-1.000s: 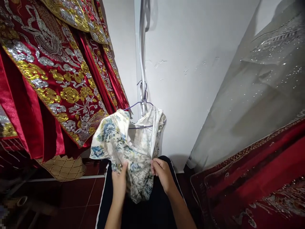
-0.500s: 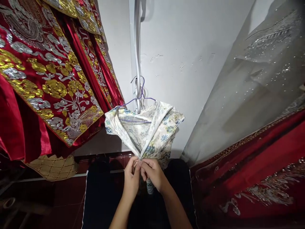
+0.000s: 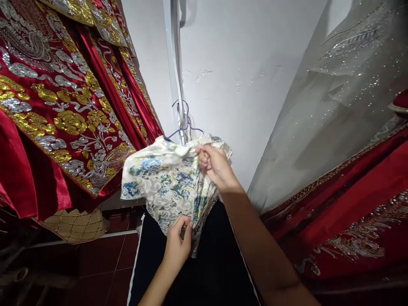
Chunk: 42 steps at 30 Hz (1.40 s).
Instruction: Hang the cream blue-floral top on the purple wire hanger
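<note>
White wall (image 3: 242, 51) behind, red robes (image 3: 57, 106) on the left. Floral dress (image 3: 159, 182) hangs on a purple hanger (image 3: 186, 125). Right hand (image 3: 215, 163) pinched on fabric near the collar, left hand (image 3: 180, 244) gripping the hem lower down.

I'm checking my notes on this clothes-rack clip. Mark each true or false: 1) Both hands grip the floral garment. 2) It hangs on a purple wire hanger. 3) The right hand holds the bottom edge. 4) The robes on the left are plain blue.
1) True: left hand and right hand both grip the floral garment.
2) True: the hanger is purple wire.
3) False: the right hand holds the top, the left the bottom edge.
4) False: the robes are red with gold and silver embroidery.
</note>
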Tool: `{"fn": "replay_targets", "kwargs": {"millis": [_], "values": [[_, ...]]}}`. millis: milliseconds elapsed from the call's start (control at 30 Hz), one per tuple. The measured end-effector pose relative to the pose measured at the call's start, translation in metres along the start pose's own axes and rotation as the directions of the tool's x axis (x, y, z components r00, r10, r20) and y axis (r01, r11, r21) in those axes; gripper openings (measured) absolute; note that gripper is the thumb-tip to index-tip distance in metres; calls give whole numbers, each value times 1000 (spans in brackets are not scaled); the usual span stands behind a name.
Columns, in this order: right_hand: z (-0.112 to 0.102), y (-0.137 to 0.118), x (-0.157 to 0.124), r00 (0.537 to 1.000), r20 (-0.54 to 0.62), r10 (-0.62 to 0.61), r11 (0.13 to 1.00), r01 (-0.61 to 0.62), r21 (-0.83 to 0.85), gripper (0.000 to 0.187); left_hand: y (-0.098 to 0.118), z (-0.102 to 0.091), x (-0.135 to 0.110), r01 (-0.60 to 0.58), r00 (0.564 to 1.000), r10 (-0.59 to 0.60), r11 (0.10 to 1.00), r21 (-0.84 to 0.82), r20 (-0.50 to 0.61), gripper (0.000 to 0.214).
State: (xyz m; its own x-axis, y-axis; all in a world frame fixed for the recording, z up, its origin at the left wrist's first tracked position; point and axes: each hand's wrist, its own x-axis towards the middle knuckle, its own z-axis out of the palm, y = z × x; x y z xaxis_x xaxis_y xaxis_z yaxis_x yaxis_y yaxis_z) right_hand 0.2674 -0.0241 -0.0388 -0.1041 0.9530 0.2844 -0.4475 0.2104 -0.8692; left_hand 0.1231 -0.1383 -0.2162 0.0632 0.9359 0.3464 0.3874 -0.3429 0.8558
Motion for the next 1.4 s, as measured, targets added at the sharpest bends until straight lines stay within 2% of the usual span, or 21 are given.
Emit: {"fn": "replay_targets", "kwargs": {"millis": [167,233,300,333,400,500,567,667,733,800,900,967,1000,1067,1100,1133,1167,1233,1267,1333,1400], "values": [[20,-14,6,978,-151,-144,990,143,-16,21,3,-14,24,-29,969,-30,972,234,244,21],[20,-12,3,971,-142,-190,981,185,-49,22,19,-26,41,-63,938,-50,948,311,344,18],[17,-11,0,965,-129,-230,973,223,-65,22,47,-42,61,-121,914,-3,953,280,407,13],[16,-10,-1,964,-120,-239,970,230,-80,22,64,-50,72,-149,921,52,962,228,385,14],[16,-5,-6,974,-76,-214,972,204,-120,22,98,-67,94,-247,957,226,963,106,181,21],[22,6,-15,992,20,-124,976,125,-176,20,131,-85,125,-422,899,425,905,51,-106,37],[28,13,-19,993,46,-108,970,116,-215,21,138,-93,139,-451,873,471,878,158,-125,31],[33,16,-19,985,36,-168,949,172,-265,24,136,-97,148,-455,877,480,818,351,18,21],[31,17,-13,975,44,-219,927,222,-302,24,137,-97,148,-490,854,517,770,408,51,18],[23,25,-7,970,77,-229,892,240,-382,24,142,-98,148,-519,810,586,740,428,-30,15],[4,50,-6,987,125,-105,842,155,-516,25,149,-111,153,-510,720,625,771,381,-302,12],[-8,73,-18,991,136,-1,843,74,-533,26,146,-130,155,-497,664,541,835,235,-516,10],[-13,84,-27,988,153,38,859,46,-510,27,141,-141,153,-494,666,444,864,91,-599,11],[-16,107,-53,976,205,77,915,12,-402,27,122,-159,141,-458,740,165,833,-309,-652,15],[-15,117,-68,971,222,85,944,-7,-331,27,109,-164,132,-409,791,6,749,-521,-611,20],[-13,126,-82,971,223,90,963,-28,-269,26,95,-165,121,-368,811,-138,635,-680,-568,26],[-11,133,-93,972,215,99,972,-48,-230,26,79,-162,109,-346,800,-279,509,-788,-531,32],[-12,141,-109,966,211,149,968,-98,-231,25,47,-147,90,-356,736,-498,293,-888,-459,42],[-15,141,-111,960,217,177,959,-119,-258,25,32,-137,83,-322,737,-558,206,-924,-382,47],[-30,134,-109,952,217,217,937,-141,-321,26,7,-118,78,-232,781,-573,105,-967,-249,49],[-49,123,-103,956,188,227,916,-145,-374,30,-6,-103,80,-147,811,-558,103,-984,-179,45]]}}
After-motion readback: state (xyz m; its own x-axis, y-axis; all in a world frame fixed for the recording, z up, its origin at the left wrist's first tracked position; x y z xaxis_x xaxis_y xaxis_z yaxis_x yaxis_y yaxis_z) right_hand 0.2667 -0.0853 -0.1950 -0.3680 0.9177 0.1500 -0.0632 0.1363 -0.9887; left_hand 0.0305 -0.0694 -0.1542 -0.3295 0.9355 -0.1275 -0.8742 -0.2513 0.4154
